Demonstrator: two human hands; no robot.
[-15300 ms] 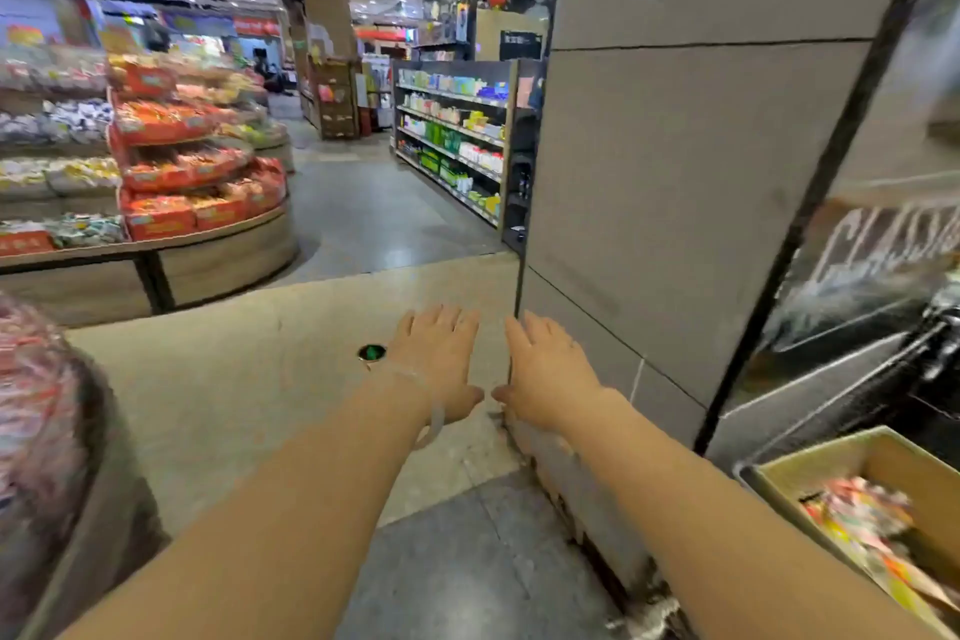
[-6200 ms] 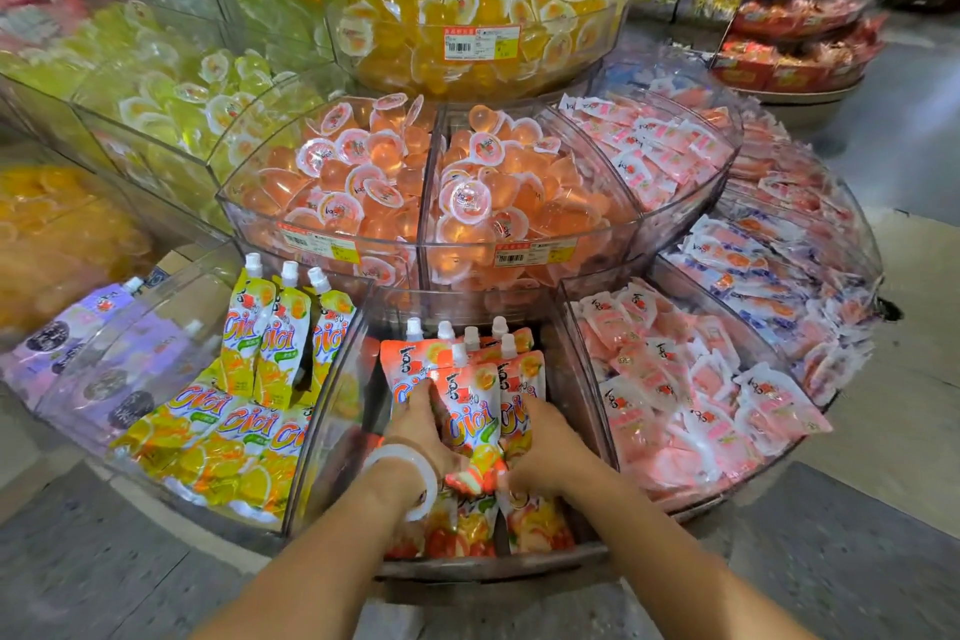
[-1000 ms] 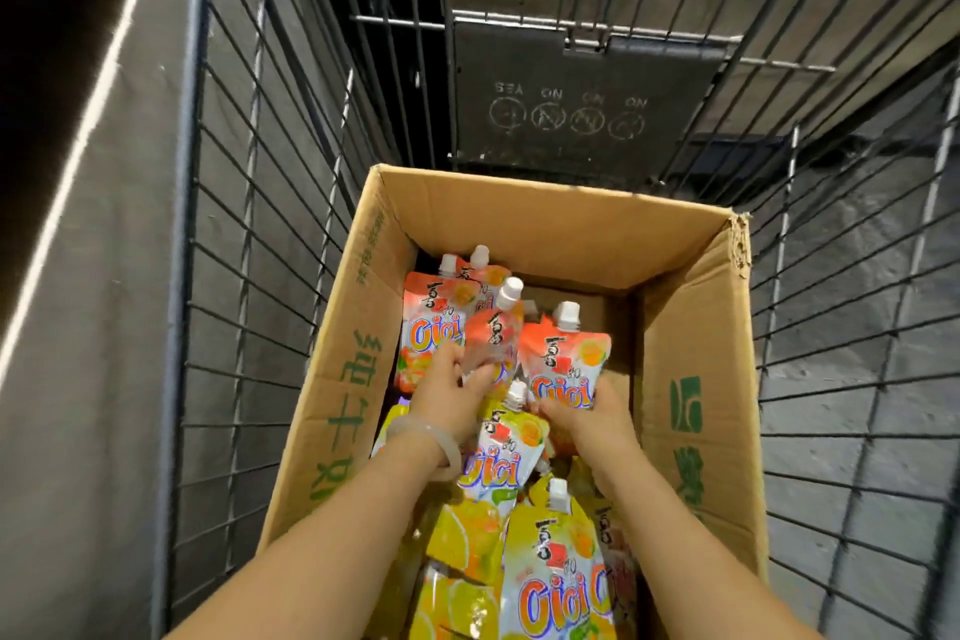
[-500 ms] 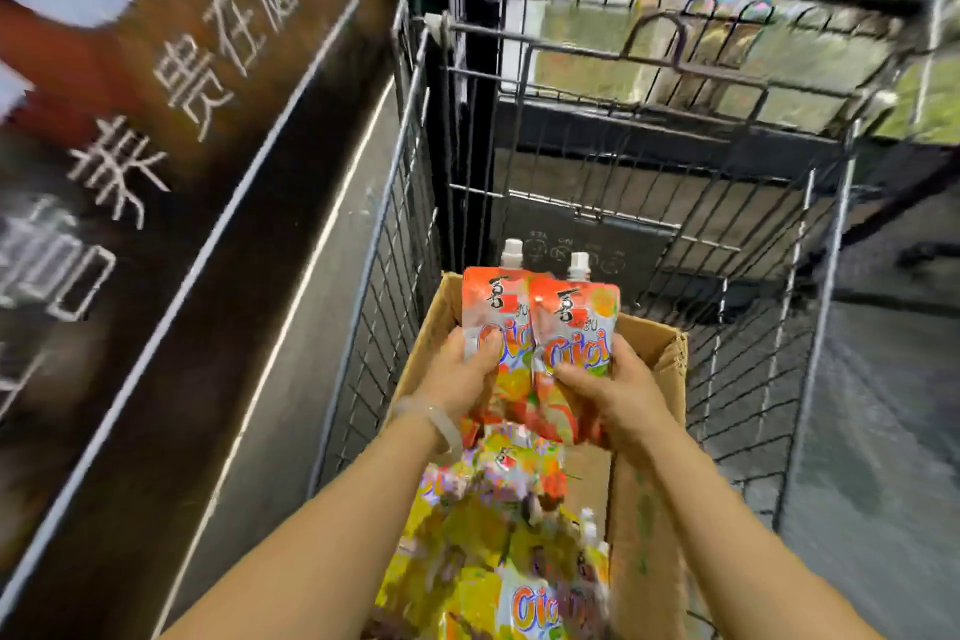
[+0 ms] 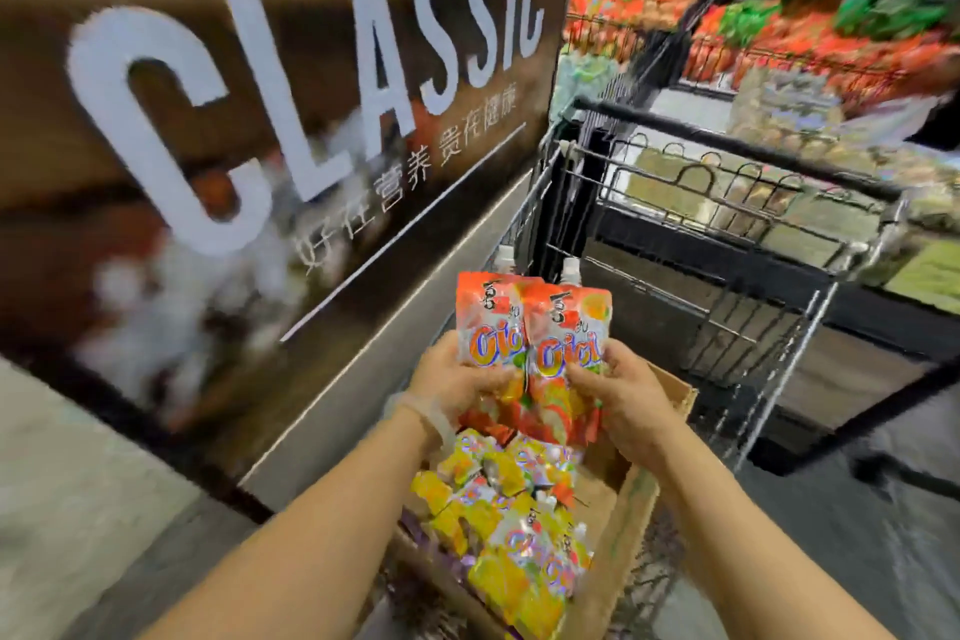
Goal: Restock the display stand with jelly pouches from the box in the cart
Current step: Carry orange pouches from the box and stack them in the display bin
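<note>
Both hands are raised above the cardboard box (image 5: 636, 499), held close together and clamped on a bunch of orange jelly pouches (image 5: 530, 343). The left hand (image 5: 457, 379) grips the bunch from its 9 o'clock side, thumb across the front of the leftmost pouch. The right hand (image 5: 621, 392) grips from 3 o'clock, thumb lying over the printed logo of the rightmost pouch. The pouches stand upright, side by side and overlapping, with two white spout caps (image 5: 570, 268) at 12 o'clock; how many pouches sit behind the front two cannot be told. A pale bangle (image 5: 431, 413) circles the left wrist.

Directly below the hands, at 6 o'clock, the box lies in the wire cart (image 5: 727, 250) and holds a loose heap of yellow pouches (image 5: 514, 530), blurred by motion. The held bunch is clear of that heap, its bottom edge just above it.

The cart's dark handle bar runs across at 1 to 2 o'clock from the hands. At 9 to 11 o'clock stands a large brown sign panel (image 5: 260, 120) with white letters reading CLASSIC and a line of Chinese characters beneath. At 1 o'clock, far behind the cart, shelves (image 5: 779, 31) carry blurred orange and green goods. Grey floor (image 5: 78, 509) shows at 8 o'clock.
</note>
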